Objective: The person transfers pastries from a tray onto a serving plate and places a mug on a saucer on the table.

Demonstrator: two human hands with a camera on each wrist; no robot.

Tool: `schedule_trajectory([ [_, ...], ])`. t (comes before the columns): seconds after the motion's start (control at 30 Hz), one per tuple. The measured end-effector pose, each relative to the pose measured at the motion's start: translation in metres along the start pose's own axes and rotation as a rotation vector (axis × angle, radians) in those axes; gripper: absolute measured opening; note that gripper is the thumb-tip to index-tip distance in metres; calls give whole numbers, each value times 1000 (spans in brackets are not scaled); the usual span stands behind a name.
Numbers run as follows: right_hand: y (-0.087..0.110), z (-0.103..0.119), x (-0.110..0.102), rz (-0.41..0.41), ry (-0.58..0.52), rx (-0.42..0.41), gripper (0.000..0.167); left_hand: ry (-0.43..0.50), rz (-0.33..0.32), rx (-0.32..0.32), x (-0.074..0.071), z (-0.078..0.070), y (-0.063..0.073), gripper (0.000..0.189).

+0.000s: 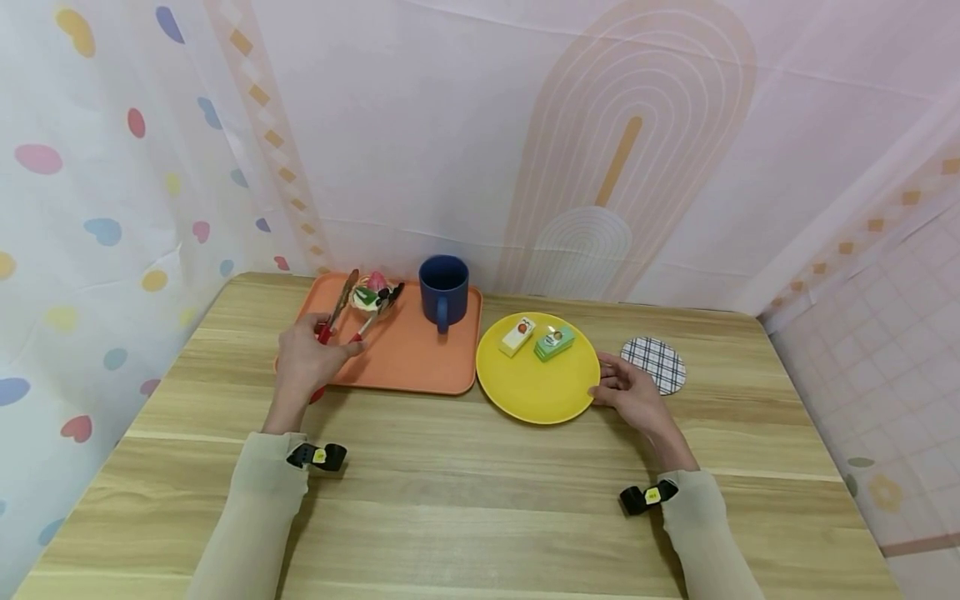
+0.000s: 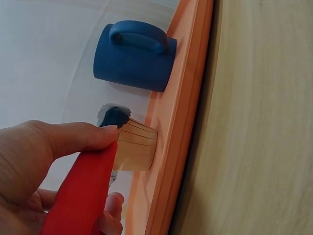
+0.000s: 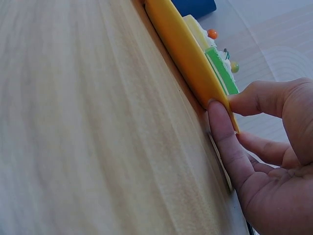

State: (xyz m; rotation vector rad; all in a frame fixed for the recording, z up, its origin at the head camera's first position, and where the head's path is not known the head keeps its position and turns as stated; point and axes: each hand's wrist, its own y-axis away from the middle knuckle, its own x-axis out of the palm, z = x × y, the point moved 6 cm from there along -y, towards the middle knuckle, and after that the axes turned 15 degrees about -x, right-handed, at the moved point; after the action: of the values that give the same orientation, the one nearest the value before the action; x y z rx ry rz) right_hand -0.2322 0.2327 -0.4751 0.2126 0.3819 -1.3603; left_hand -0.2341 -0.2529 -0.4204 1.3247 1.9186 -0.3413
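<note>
My left hand (image 1: 309,357) grips tongs by their red handles (image 2: 80,193). The tongs' jaws stand around a cupcake (image 2: 136,147) with cream, a pink piece and dark berries on top. Its pale ridged side shows close against the orange tray (image 1: 408,367) in the left wrist view. At the right edge of the yellow plate (image 1: 536,392), my right hand (image 1: 637,398) pinches the rim between thumb and fingers. Two toy cake slices, one cream-coloured (image 1: 517,337) and one green (image 1: 554,343), sit on the plate's far half.
A dark blue mug (image 1: 444,292) stands on the tray's right part, handle toward me. Right of the plate, a checked round coaster (image 1: 654,364) lies on the wooden table (image 1: 480,500). Patterned cloth (image 1: 420,125) hangs behind the table and along both sides.
</note>
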Motion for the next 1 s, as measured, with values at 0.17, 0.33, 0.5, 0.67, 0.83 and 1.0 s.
schedule_trajectory([
  [0.17, 0, 0, 0, 2, 1, -4, 64, -9, 17, -14, 2, 2, -1, 76],
  [0.33, 0, 0, 0, 3, 7, -3, 64, -15, 28, 1, 5, 4, -2, 77],
  [0.5, 0, 1, -1, 3, 14, 6, 64, -22, 33, 24, 7, 5, -4, 76],
  [0.67, 0, 1, -1, 5, 15, 6, 64, -28, 36, 17, 8, 4, -3, 74],
  [0.83, 0, 1, -1, 7, 15, -3, 64, -28, 41, -1, 8, 4, -3, 72],
  [1.0, 0, 2, 0, 5, 14, -4, 64, -17, 35, 5, 8, 4, -3, 69],
])
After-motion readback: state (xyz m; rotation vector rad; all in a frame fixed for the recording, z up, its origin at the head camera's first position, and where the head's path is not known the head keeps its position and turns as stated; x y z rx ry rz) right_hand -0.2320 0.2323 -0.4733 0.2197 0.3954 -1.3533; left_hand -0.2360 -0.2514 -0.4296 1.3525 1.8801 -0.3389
